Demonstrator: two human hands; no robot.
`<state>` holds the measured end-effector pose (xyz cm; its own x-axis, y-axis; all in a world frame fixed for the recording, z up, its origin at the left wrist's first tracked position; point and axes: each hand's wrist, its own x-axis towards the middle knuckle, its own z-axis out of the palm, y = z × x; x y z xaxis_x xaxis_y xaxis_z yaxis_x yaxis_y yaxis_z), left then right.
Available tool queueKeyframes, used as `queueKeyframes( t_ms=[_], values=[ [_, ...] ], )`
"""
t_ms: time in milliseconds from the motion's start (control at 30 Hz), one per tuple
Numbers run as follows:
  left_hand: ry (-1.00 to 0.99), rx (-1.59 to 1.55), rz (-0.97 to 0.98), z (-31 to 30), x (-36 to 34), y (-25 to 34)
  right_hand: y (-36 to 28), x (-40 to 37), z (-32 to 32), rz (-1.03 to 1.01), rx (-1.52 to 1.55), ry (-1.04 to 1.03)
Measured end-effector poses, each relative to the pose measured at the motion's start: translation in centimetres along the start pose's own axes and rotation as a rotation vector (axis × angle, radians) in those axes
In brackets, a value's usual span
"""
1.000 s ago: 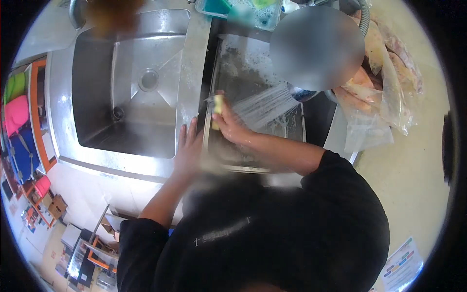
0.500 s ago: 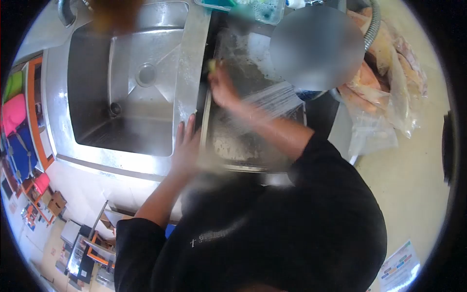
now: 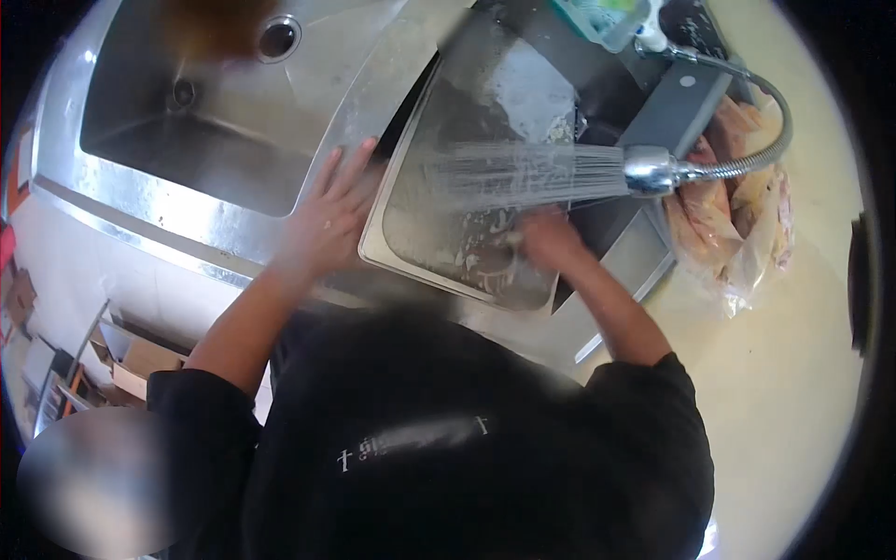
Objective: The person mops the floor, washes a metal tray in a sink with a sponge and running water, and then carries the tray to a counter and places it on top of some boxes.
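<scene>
A shallow metal tray (image 3: pixel 425 201) lies tilted across the right basin, wet and streaked with suds. Water from a chrome spray head (image 3: pixel 651 172) fans leftward over it. My right hand (image 3: pixel 551 240) is closed at the tray's near right part, just below the spray; its fingers press on what seems a small sponge, mostly hidden and blurred. My left hand (image 3: pixel 331 224) lies with spread fingers on the steel strip between the basins, beside the tray's left edge.
The left sink basin (image 3: pixel 215 140) has a drain. A flexible hose (image 3: pixel 779 117) arches at the right above plastic bags of raw meat (image 3: pixel 728 201) on the pale counter (image 3: pixel 747 373). A teal container (image 3: pixel 607 23) with suds stands at the back.
My right hand has moved from the tray's far left edge to its near right part. The view has shifted and turned, showing the spray head plainly. My left hand stays by the tray edge.
</scene>
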<state>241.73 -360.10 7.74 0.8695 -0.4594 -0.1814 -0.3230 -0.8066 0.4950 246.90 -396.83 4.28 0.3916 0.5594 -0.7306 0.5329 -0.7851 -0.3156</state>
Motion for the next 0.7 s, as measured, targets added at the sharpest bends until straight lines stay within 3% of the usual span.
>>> queueKeyframes(
  t_ms=[33,100,167,267,367,433,467,500,600,633,700],
  values=[
    [-0.017,-0.012,-0.007,-0.1,-0.1,0.1,5.4,2.2,3.4,0.113,-0.07,0.313],
    [0.026,-0.006,0.005,0.6,-0.4,-0.3,14.1,7.5,5.7,0.158,-0.13,0.346],
    [0.059,-0.004,0.01,1.1,-0.5,-0.2,15.9,10.2,5.2,0.201,-0.222,0.484],
    [0.058,0.015,0.022,1.1,-0.6,-0.5,12.7,8.3,6.4,0.205,-0.258,0.46],
    [0.027,-0.014,0.006,0.3,-0.3,-0.2,1.1,-0.5,-0.5,0.134,0.036,-0.014],
    [0.002,0.004,0.012,0.2,-0.5,-0.1,0.6,-2.8,-0.4,0.051,0.032,0.069],
    [-0.006,0.019,0.011,0.3,-0.3,-0.3,1.1,-3.2,-0.5,0.005,0.025,0.114],
    [-0.025,0.041,0.013,0.3,-0.2,-0.3,3.2,-1.8,0.7,0.128,-0.028,0.324],
    [-0.073,0.07,-0.002,0.4,-0.3,-0.2,16.0,6.3,7.1,0.152,-0.063,0.81],
    [-0.076,0.048,-0.007,0.4,-0.4,-0.2,18.6,9.3,8.3,0.321,-0.617,0.873],
    [-0.061,0.026,-0.017,0.3,-0.1,0.0,18.9,10.3,8.1,0.452,-1.002,0.923]
  ],
)
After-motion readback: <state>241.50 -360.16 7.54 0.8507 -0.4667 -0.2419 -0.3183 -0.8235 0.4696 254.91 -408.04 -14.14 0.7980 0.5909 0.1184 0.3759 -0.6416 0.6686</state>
